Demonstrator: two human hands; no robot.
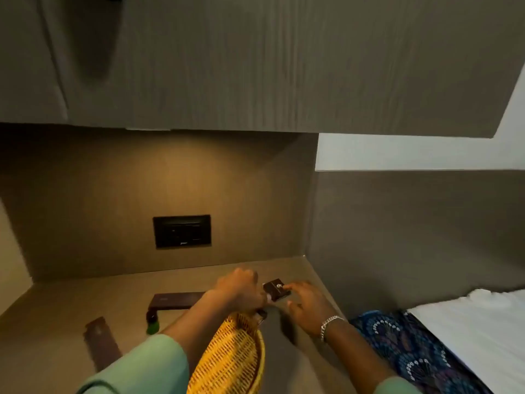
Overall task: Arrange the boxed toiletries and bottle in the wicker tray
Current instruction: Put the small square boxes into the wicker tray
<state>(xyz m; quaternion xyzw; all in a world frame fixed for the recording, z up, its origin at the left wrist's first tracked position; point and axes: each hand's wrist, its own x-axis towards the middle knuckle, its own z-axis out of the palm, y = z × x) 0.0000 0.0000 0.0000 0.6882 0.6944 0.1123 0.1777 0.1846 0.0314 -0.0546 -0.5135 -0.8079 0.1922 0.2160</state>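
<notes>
The tray [233, 356] is sitting at the desk's [71, 302] front edge, its contents hidden by the left hand [241, 288] curling at its far rim, grip unclear. The right hand [306, 305], fingers spread, is pressing a small dark box [277, 290] just beyond the tray; it is probably light and stiff, best pinched by its edges. Two long boxes [176, 300] and a bottle [152, 322] are waiting on the left.

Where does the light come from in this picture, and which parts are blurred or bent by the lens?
Head view: warm light falls from under the cabinet onto the back wall above the socket panel; the flat brown box at lower left is motion-blurred, the right hand slightly; the wide lens bends the cabinet edges.
</notes>
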